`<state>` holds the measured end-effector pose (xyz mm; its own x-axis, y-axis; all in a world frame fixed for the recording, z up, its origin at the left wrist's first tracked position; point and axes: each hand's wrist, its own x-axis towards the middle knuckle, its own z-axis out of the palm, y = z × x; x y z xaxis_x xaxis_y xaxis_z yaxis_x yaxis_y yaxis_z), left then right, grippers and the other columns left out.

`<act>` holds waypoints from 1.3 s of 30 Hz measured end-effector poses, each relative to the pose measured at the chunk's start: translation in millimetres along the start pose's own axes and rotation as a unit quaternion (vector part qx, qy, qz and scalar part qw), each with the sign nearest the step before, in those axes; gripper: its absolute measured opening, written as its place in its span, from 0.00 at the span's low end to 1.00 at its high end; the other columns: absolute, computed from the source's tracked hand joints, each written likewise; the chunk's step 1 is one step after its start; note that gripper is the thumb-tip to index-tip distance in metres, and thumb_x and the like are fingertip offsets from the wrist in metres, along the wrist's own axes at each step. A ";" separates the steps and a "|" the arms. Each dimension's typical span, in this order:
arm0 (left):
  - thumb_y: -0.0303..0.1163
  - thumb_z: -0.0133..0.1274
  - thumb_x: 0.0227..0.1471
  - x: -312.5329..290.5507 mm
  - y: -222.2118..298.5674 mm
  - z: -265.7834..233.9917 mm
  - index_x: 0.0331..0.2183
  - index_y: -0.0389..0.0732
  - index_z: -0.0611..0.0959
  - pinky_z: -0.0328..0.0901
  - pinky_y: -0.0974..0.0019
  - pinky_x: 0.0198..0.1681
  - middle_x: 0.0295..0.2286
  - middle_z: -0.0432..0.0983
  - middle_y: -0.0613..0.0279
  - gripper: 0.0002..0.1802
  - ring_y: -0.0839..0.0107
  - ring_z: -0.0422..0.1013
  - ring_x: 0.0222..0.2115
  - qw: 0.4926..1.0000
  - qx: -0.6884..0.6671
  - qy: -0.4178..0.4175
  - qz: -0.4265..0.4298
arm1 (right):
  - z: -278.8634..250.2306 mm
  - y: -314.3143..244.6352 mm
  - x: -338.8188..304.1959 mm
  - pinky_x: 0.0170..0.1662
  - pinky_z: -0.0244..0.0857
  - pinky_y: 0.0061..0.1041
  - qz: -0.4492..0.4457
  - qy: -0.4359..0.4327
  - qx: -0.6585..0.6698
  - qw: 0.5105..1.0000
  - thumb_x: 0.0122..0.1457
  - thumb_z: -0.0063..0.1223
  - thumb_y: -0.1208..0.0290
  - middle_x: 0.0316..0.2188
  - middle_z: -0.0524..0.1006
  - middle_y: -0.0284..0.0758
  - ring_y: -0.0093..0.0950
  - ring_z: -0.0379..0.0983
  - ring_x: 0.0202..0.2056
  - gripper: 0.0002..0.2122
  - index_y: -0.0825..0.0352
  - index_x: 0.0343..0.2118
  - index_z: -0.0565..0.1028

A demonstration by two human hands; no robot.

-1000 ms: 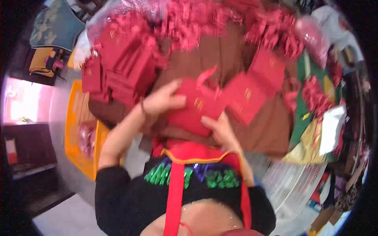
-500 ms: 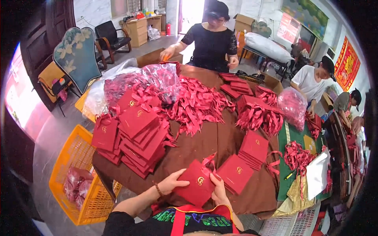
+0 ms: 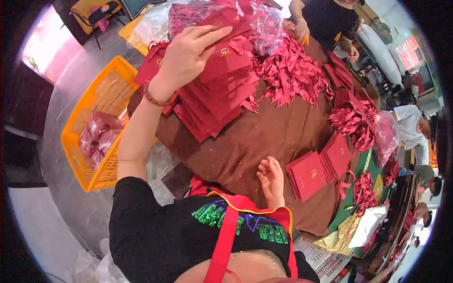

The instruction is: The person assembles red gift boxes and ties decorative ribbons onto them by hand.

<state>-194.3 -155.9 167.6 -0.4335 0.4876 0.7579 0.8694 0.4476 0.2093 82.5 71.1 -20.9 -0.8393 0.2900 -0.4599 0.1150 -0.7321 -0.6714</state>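
A worker's left hand [image 3: 188,56], with a beaded bracelet [image 3: 155,98] at the wrist, stretches over the large stack [image 3: 212,101] of red bags on a brown-draped surface [image 3: 236,155]. Its fingers are extended across the upper bags; whether they grip one cannot be told from this angle. The right hand [image 3: 272,183] is to the near right of the large stack, palm turned upward, its fingers loosely curled and empty.

The red bags, marked in gold, lie overlapping in the large stack. Two smaller piles, a nearer pile [image 3: 309,175] and a farther pile [image 3: 337,153], sit side by side well to its right. A tangle of red ribbons [image 3: 295,73] spreads just right of the large stack, and clear plastic wrap [image 3: 270,28] lies beyond it. To the stack's left, an orange crate [image 3: 106,174] holds pink packages [image 3: 96,137]. Beyond the stack and to its right, a co-worker [image 3: 332,21] in a dark top has an orange object [image 3: 306,39] at one hand. Farthest right of the stack on the near side are gold wrapping [image 3: 335,237] and a white sheet [image 3: 369,226].
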 end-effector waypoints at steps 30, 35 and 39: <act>0.46 0.48 0.49 -76.4 249.4 283.3 0.49 0.34 0.66 0.62 0.53 0.44 0.41 0.68 0.44 0.31 0.49 0.65 0.42 0.846 -0.336 -0.411 -0.051 | -162.8 -61.6 -35.5 0.53 0.55 0.29 -0.332 0.536 -0.196 0.751 0.50 0.56 0.61 0.50 0.64 0.40 0.33 0.60 0.52 0.27 0.67 0.52 0.63; 0.43 0.51 0.48 -84.6 253.1 295.7 0.49 0.34 0.67 0.62 0.55 0.43 0.40 0.68 0.45 0.30 0.50 0.66 0.41 0.854 -0.337 -0.395 -0.034 | -174.2 -52.3 -17.5 0.51 0.58 0.27 -0.281 0.479 -0.261 0.790 0.49 0.58 0.64 0.47 0.67 0.40 0.31 0.64 0.48 0.26 0.68 0.50 0.64; 0.39 0.53 0.46 -86.3 257.9 292.7 0.48 0.35 0.69 0.63 0.58 0.43 0.40 0.68 0.46 0.28 0.51 0.66 0.41 0.839 -0.361 -0.394 -0.101 | -180.5 -62.7 -16.5 0.49 0.59 0.27 -0.283 0.458 -0.309 0.784 0.49 0.58 0.68 0.45 0.67 0.40 0.30 0.64 0.47 0.25 0.70 0.49 0.64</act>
<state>-2.1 136.9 -24.7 -0.3647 0.9279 0.0771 0.5523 0.1489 0.8203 185.0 223.6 -76.1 -0.1474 0.9888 -0.0217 0.3348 0.0292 -0.9418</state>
